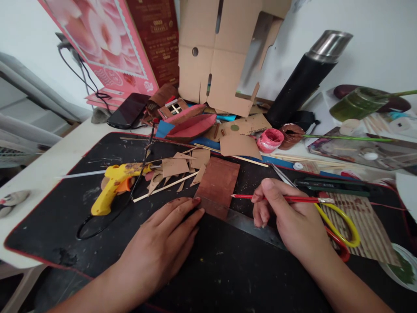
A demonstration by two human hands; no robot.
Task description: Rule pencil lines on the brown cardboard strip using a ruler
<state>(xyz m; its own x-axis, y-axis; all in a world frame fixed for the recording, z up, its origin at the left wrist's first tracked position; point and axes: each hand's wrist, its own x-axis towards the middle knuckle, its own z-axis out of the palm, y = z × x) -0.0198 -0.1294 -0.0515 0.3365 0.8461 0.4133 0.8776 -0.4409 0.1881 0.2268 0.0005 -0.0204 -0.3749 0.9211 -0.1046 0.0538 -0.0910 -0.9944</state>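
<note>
My left hand [166, 232] lies flat at the left edge of a brown-painted piece of card [221, 178], fingers stretched out and pressing the end of a see-through ruler [250, 224]. The ruler runs across the lower part of the card and passes under my right hand [289, 211]. That hand is closed around a red pencil [241, 196], whose tip points left, at the card's right edge. Beside my right wrist lie scissors with yellow and red handles [353, 237], partly hidden by the hand. Cardboard scraps [176, 165] and thin wooden sticks [163, 188] are left of the card.
A yellow glue gun [112, 184] with a looping black cable rests on the black mat [65, 217]. Behind are a red paper boat shape [192, 126], paint pots [270, 140], a black flask [296, 82] and a cardboard sheet [198, 65]. Corrugated card [371, 226] lies right.
</note>
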